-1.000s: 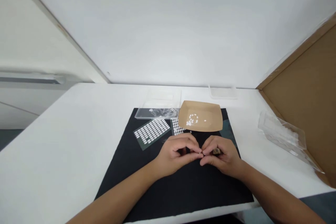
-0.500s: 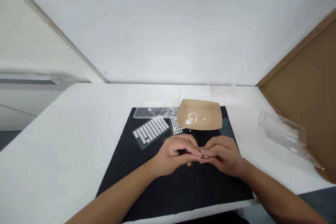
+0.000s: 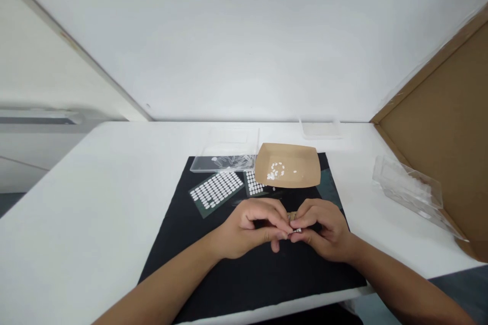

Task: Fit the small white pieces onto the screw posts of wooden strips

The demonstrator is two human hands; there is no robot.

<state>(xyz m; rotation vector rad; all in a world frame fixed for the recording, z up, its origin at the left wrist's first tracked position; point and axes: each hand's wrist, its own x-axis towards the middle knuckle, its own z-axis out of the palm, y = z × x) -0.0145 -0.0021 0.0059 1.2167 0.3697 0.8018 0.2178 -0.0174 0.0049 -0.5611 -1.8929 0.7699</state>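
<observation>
Over the black mat [image 3: 267, 284], my left hand [image 3: 253, 226] and my right hand [image 3: 324, 228] meet fingertip to fingertip. Between them they pinch a small shiny metal piece [image 3: 297, 231], mostly covered by the fingers, so its kind cannot be made out. A bit of something tan [image 3: 292, 215] shows behind the fingertips. Just beyond the hands stands a brown paper tray [image 3: 305, 162] holding small white oval pieces [image 3: 277, 169]. To its left lie a sheet of white oval stickers [image 3: 216, 190] and a second such sheet [image 3: 253, 183], partly hidden by the tray.
A clear plastic box [image 3: 224, 162] with clear slender pieces sits at the mat's far left. Another clear tray [image 3: 321, 132] stands by the back wall. Clear plastic packaging [image 3: 409, 190] leans near a cardboard panel [image 3: 442, 127] on the right of the white table [image 3: 95, 203].
My fingers have shifted slightly around the small metal piece, which now sits a little lower and is turned. The whole view has moved a little; the tray and sheets stay in place.
</observation>
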